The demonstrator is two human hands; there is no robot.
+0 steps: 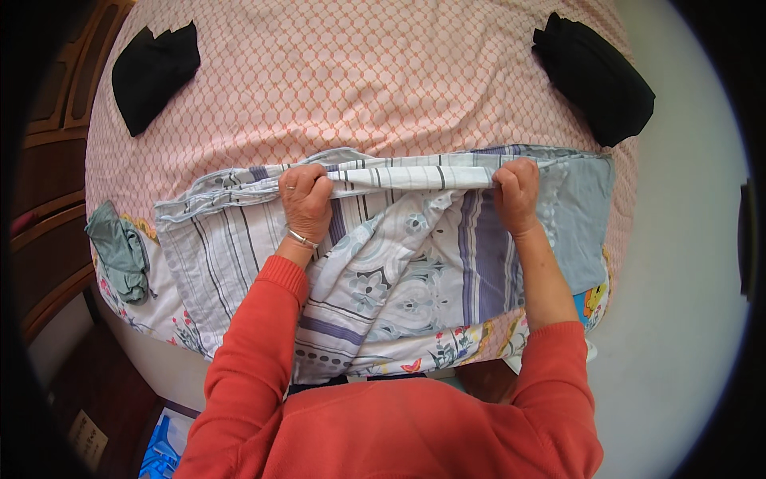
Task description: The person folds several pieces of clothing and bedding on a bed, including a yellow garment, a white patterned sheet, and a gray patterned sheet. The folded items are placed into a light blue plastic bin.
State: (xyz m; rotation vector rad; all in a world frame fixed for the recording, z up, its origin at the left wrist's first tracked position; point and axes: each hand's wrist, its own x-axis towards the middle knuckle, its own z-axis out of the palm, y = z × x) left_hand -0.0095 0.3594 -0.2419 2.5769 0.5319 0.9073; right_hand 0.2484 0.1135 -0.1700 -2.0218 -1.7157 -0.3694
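A large patterned cloth point(413, 272), perhaps a sheet or duvet cover, lies partly folded across the near side of the bed. It is white and grey with purple stripes, black lines and grey flower motifs. My left hand point(306, 194), with a ring and a bracelet at the wrist, grips its far edge. Farther right, my right hand point(517, 191) holds the same edge. Between both fists the edge is stretched into a straight band. Below it the cloth falls in a slanting fold toward my body. The fingertips are hidden in the fabric.
A pink lattice-patterned bedspread point(359, 78) covers the bed. Black folded garments lie at the far left point(157, 78) and far right point(595, 81). A grey-green garment point(119, 254) rests at the left edge. Wooden furniture point(57, 179) stands left; a pale wall point(676, 239) rises right.
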